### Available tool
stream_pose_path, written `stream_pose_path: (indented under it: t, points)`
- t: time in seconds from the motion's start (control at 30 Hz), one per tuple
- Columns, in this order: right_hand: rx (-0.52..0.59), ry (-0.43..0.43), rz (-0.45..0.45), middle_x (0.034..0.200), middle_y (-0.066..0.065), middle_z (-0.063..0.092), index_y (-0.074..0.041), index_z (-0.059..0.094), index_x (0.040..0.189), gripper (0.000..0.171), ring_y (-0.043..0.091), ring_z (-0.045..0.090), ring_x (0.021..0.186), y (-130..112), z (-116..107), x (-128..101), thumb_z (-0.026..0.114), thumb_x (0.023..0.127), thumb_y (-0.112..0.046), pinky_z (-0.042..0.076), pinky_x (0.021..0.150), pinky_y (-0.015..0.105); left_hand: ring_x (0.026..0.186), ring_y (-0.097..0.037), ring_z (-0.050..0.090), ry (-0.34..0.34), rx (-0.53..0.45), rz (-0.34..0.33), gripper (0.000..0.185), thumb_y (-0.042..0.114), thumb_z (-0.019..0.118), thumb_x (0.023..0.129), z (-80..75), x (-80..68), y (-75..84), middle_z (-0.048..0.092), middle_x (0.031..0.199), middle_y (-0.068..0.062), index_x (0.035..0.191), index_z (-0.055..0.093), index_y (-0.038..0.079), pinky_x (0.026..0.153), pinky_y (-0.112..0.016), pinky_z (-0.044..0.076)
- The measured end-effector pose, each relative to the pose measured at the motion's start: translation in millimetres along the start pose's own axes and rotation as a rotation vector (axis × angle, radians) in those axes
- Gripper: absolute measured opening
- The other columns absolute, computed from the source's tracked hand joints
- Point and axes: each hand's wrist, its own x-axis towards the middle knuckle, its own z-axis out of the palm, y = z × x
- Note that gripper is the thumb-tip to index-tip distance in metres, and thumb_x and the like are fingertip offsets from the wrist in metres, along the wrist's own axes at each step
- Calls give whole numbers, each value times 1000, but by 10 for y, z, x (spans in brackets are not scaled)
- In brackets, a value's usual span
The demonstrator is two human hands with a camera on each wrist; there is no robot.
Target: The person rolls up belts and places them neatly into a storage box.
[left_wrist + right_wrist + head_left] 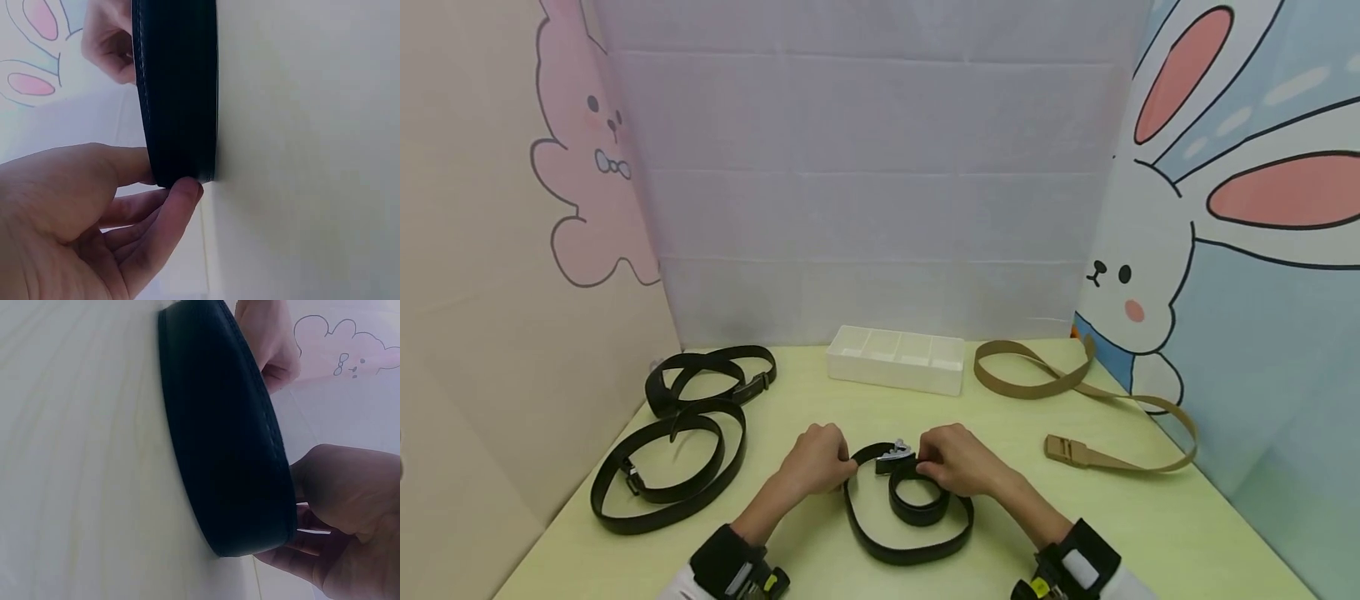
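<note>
A black belt [904,533] lies loosely coiled on the yellow-green table [820,575], its silver buckle [895,454] at the far side. My left hand [847,468] pinches the strap just left of the buckle. My right hand [925,465] grips the strap right beside the buckle, fingers curled over it. In the left wrist view the left hand [169,181] pinches the edge of the black belt [178,94] between thumb and fingers. Seen from the right wrist, the right hand [294,531] holds the belt [225,456] standing on edge on the table.
Two more black belts [670,475] [711,379] lie coiled at the left. A tan belt [1075,392] sprawls at the right, its buckle [1063,450] near the wall. A white divided tray [897,358] stands at the back centre. Cartoon-rabbit panels wall in three sides.
</note>
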Motion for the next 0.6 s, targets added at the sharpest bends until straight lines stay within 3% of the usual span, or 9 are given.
stream_pose_path:
  t: [0.2,0.6]
  points:
    - [17,-7,-8,81,-4,73,-12,77,90,13,-6,53,68,-10,5,-8,82,101,-7,47,65,20,46,-5,30,14,0,-15,52,4,76,90,105,215,-25,32,48,13,48,51,20,48,-25,26]
    - [12,-2,3,81,-6,74,-14,76,90,14,-5,56,71,16,-3,5,83,101,-9,49,67,21,45,-3,20,31,6,40,61,0,72,88,276,559,144,19,51,14,47,35,24,45,-22,19]
